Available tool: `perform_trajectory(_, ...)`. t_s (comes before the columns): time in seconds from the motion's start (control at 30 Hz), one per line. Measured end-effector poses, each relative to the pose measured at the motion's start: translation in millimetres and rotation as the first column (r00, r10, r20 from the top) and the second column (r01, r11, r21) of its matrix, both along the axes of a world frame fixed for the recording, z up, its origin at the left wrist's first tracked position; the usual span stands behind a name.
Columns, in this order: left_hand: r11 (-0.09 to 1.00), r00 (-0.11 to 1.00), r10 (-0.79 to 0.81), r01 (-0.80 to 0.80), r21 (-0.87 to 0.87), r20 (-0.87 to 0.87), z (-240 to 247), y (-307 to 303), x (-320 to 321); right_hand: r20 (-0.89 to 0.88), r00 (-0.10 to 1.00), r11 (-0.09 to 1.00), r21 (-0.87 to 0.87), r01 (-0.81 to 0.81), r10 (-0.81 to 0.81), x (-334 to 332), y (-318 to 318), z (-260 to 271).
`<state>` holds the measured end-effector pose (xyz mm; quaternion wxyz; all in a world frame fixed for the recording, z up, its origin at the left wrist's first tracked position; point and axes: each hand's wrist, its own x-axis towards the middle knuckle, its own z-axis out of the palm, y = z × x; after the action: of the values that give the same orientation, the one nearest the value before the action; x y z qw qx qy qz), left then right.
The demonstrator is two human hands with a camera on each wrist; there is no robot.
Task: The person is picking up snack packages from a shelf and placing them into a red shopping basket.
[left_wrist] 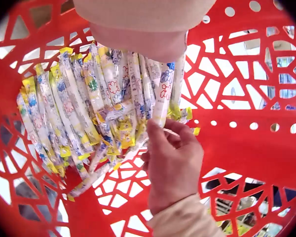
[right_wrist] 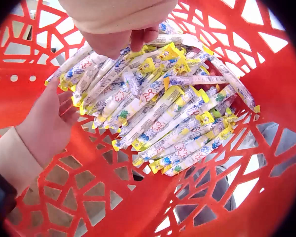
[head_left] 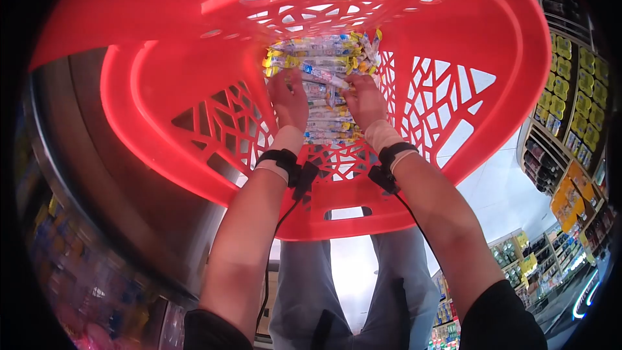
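Observation:
A heap of clear-wrapped tube sticks with yellow ends (head_left: 330,48) and blue and red print lies in a red plastic basket (head_left: 194,87). My right hand (head_left: 366,100) pinches the end of one wrapped stick (left_wrist: 165,94), which lies slantwise above the others in the head view. The left hand (head_left: 289,100) is at the stick's other end, its fingers curled there in the right wrist view. In each wrist view, that wrist's own hand shows close at the top edge, its fingers mostly hidden.
The basket's lattice walls (head_left: 447,87) rise around both hands, and its near rim (head_left: 346,227) crosses below the forearms. Shelves with yellow packs (head_left: 557,84) stand at the right. A dark curved counter edge (head_left: 65,175) is at the left.

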<state>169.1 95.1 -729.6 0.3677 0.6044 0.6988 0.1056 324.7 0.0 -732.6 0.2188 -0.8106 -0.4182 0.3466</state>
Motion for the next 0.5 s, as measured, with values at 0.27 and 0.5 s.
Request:
perform_trajectory(0.27,0.906,0.886,0.202,-0.007,-0.424,0.418,15.0,-20.1,-6.4,-0.055,0.998,0.995,0.094,0.011,-0.006,-14.0,-27.3,61.7)
perform_trajectory(0.5,0.852,0.758,0.375,-0.055,-0.520,0.534,106.0,-37.7,0.2,-0.242,0.970,0.997,-0.059,-0.042,0.026,-17.1,-44.4,133.4)
